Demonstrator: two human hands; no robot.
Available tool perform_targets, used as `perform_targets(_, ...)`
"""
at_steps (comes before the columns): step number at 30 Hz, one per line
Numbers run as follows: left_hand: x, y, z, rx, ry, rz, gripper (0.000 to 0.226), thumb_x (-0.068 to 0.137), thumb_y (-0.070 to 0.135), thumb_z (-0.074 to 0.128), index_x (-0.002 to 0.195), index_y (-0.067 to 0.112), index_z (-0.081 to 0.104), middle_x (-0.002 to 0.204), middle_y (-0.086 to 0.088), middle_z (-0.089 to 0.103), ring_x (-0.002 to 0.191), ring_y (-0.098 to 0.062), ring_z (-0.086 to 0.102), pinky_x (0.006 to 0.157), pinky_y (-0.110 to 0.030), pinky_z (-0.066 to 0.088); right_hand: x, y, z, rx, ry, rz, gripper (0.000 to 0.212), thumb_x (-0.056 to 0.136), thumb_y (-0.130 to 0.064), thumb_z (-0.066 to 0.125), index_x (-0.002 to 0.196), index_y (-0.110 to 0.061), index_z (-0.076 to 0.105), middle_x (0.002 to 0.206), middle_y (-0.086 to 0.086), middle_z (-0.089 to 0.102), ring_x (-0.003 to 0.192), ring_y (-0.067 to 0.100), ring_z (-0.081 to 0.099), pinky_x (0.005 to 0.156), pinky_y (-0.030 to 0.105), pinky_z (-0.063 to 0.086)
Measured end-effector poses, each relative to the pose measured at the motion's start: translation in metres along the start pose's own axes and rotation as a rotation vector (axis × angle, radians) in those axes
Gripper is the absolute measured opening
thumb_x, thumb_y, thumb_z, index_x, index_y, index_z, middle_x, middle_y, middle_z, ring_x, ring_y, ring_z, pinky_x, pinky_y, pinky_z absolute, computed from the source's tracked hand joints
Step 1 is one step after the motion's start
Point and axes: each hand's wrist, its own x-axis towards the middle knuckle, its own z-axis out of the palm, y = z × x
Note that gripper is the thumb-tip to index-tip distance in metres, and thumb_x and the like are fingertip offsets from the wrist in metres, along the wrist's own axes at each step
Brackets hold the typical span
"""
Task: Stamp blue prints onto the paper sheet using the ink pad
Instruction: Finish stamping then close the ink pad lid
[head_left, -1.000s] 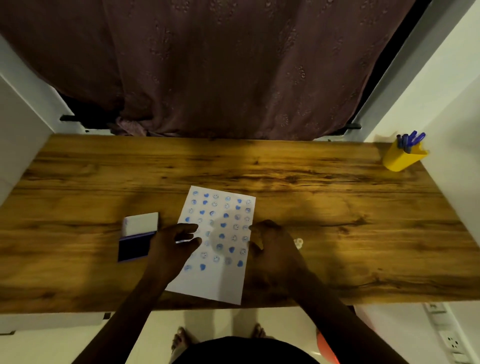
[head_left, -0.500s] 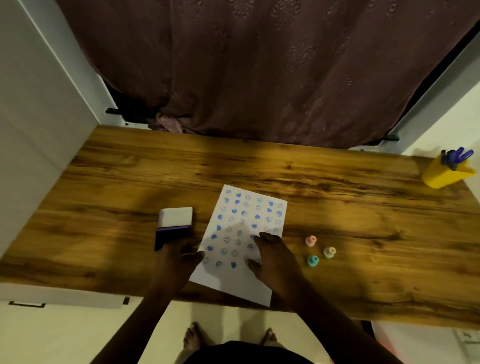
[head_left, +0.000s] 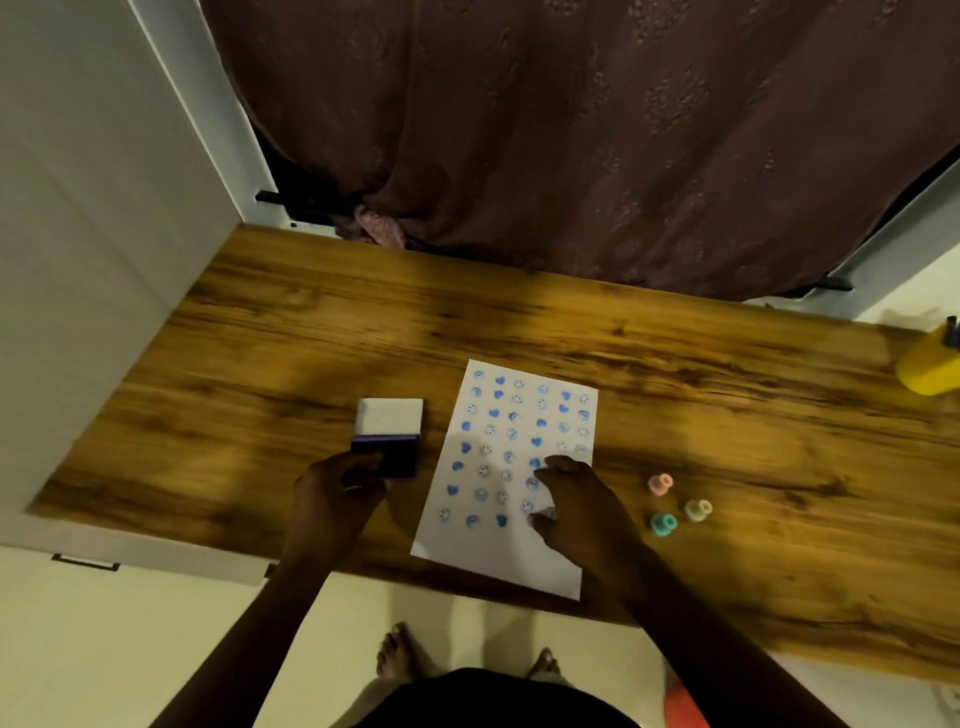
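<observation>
Paper sheet (head_left: 511, 457) lies flat on the wooden bench (head_left: 727, 426), its near short edge close to the bench's front edge, and from my remote seat I count rows of blue prints, hearts and small round faces, covering most of it, with a bare white strip along the near end. My right hand (head_left: 576, 501) rests on the sheet's right side with the fingers spread and curled down onto the paper; I see something small and pale under the thumb, but I cannot tell whether it is gripped. Ink pad (head_left: 388, 436) sits just left of the sheet, apart from it, its white lid hinged up toward the far edge and the dark blue pad facing me. My left hand (head_left: 337, 499) is at the pad's near edge, fingers loosely curled against its case; whether it actually clamps the case I cannot tell. Three small stamps, pink (head_left: 660, 484), beige (head_left: 697, 510) and teal (head_left: 663, 524), stand clustered right of the sheet. At the bench's far right corner stands a yellow pen holder (head_left: 930, 366).
</observation>
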Motion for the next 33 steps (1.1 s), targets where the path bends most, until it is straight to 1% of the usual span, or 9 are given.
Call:
perform_targets(6,0.003,-0.01,-0.011,-0.041,0.022,0.022,0.042,0.082,0.002,0.082,0.122,0.006,0.071,0.119,-0.015,0.076,0.098,-0.012,0.069,0.086,-0.028,0.054,0.004,-0.001,-0.008,0.004,-0.032,-0.027,0.064,0.087,-0.045,0.073,0.142,-0.018,0.053,0.152,0.0,0.047,0.138,0.02,0.046,0.11,0.033,0.046)
perform_targets(15,0.029,-0.024,-0.019,-0.027,0.086,-0.065,0.033,0.086,0.015,0.081,0.118,0.008,0.072,0.114,-0.011,0.077,0.079,0.002,0.066,0.066,-0.007,0.047,0.024,-0.037,-0.027,0.183,0.009,0.026,0.064,0.091,-0.047,0.069,0.146,-0.021,0.05,0.152,0.001,0.05,0.14,0.021,0.048,0.112,0.036,0.043)
perform_targets(17,0.041,-0.025,-0.02,-0.027,0.103,-0.102,0.035,0.087,0.017,0.08,0.12,0.008,0.072,0.116,-0.011,0.076,0.082,-0.006,0.07,0.063,-0.003,0.043,0.04,-0.056,-0.032,0.314,0.01,0.045,0.059,0.09,-0.044,0.071,0.142,-0.021,0.055,0.146,0.002,0.057,0.131,0.02,0.057,0.106,0.034,0.048)
perform_targets(19,0.054,-0.024,-0.021,-0.039,0.096,-0.121,0.035,0.088,0.016,0.078,0.122,0.007,0.072,0.118,-0.012,0.076,0.094,-0.018,0.072,0.07,-0.011,0.049,0.058,-0.075,-0.035,0.426,-0.001,0.057,0.052,0.091,-0.041,0.072,0.136,-0.019,0.061,0.135,0.002,0.067,0.118,0.018,0.066,0.095,0.026,0.051)
perform_targets(22,0.069,-0.026,-0.023,-0.065,0.076,-0.159,0.032,0.089,0.014,0.077,0.12,0.007,0.075,0.12,-0.013,0.076,0.105,-0.027,0.072,0.088,-0.037,0.058,0.083,-0.1,-0.035,0.525,0.02,0.1,0.034,0.091,-0.034,0.073,0.118,-0.013,0.074,0.115,0.005,0.076,0.101,0.02,0.072,0.084,0.023,0.049)
perform_targets(25,0.078,-0.032,-0.028,-0.105,0.036,-0.136,0.021,0.085,0.003,0.075,0.105,0.006,0.08,0.101,-0.016,0.08,0.093,-0.033,0.076,0.077,-0.04,0.06,0.1,-0.116,-0.029,0.527,0.054,0.108,0.017,0.092,-0.023,0.071,0.097,-0.01,0.081,0.1,0.007,0.079,0.094,0.02,0.072,0.078,0.023,0.05)
perform_targets(27,0.08,-0.036,-0.032,-0.137,-0.001,-0.124,0.02,0.082,-0.003,0.075,0.091,0.013,0.082,0.085,-0.017,0.079,0.081,-0.034,0.078,0.07,-0.047,0.064,0.108,-0.121,-0.025,0.526,0.053,0.123,0.016,0.091,-0.02,0.072,0.097,-0.01,0.082,0.1,0.008,0.078,0.094,0.02,0.072,0.077,0.021,0.047)
perform_targets(30,0.084,-0.039,-0.035,-0.15,-0.042,-0.123,0.046,0.077,-0.004,0.073,0.065,0.04,0.078,0.068,-0.014,0.079,0.062,-0.026,0.078,0.06,-0.046,0.065,0.116,-0.126,-0.02,0.53,0.04,0.152,0.018,0.09,-0.023,0.074,0.094,-0.007,0.082,0.094,0.01,0.079,0.087,0.021,0.074,0.08,0.027,0.058)
perform_targets(33,0.087,-0.043,-0.034,-0.146,-0.084,-0.079,0.067,0.075,-0.01,0.072,0.065,0.055,0.076,0.063,0.006,0.079,0.054,-0.015,0.077,0.052,-0.038,0.065,0.122,-0.131,-0.013,0.556,0.027,0.18,0.02,0.087,-0.023,0.076,0.086,-0.004,0.078,0.085,0.014,0.078,0.079,0.025,0.076,0.079,0.039,0.064)
